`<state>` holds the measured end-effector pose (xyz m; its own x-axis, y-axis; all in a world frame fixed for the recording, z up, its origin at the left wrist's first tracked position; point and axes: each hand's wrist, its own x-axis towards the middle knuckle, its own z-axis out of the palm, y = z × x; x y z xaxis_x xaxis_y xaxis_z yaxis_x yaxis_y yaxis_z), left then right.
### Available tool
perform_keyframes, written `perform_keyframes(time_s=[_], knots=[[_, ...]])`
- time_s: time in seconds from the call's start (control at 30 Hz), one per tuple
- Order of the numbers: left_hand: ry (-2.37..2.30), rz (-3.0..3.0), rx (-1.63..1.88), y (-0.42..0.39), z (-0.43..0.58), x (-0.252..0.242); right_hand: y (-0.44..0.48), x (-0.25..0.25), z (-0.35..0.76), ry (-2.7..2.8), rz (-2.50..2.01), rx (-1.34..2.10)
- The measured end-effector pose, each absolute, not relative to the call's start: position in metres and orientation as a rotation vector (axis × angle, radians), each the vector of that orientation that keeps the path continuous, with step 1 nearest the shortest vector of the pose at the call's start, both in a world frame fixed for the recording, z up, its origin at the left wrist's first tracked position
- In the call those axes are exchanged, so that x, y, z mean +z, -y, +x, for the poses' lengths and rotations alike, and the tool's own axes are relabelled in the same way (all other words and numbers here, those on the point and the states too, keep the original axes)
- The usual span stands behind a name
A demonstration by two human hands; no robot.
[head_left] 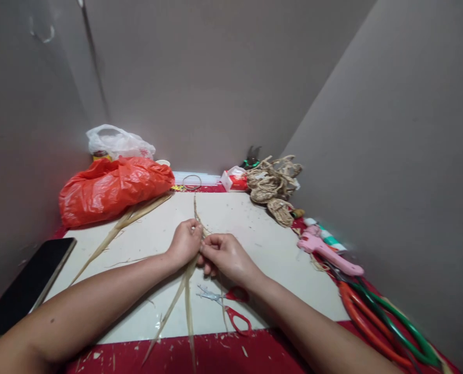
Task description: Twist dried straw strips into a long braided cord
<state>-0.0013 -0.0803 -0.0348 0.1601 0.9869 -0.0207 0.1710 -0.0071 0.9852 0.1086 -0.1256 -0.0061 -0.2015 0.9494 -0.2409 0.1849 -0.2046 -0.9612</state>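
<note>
My left hand [184,243] and my right hand [224,255] meet over the middle of a pale board [254,234]. Both are closed in a pinch on thin dry straw strands [187,304]. The strands run away from me to a point at the board's far edge and trail down past my wrists toward the near edge. Red-handled scissors [233,306] lie on the board just under my right wrist.
A red plastic bag [112,189] and a white bag [118,141] sit at the far left, loose straw [118,226] beside them. Braided straw cord [274,184] is piled at far right. A pink tool [328,253], red and green hoops [383,324] and a dark phone [28,283] flank the board.
</note>
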Motion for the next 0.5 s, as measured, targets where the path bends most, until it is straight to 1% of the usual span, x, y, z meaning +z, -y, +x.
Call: perform_keyframes(time_s=[0.13, 0.33, 0.4, 0.5], knots=[[-1.196, 1.468, 0.970, 0.077, -0.002, -0.038, 0.126, -0.003, 0.108, 1.360, -1.368, 1.491], [-1.210, 1.463, 0.948, 0.077, 0.000, -0.040, 0.125, -0.015, 0.108, 1.380, -1.456, 1.309], [-1.237, 1.455, 0.955, 0.077, 0.000, -0.040, 0.123, -0.018, 0.112, 1.352, -1.489, 1.297], [-1.251, 1.470, 0.980, 0.076, 0.001, -0.040, 0.120, -0.010, 0.124, 1.272, -1.450, 1.261]])
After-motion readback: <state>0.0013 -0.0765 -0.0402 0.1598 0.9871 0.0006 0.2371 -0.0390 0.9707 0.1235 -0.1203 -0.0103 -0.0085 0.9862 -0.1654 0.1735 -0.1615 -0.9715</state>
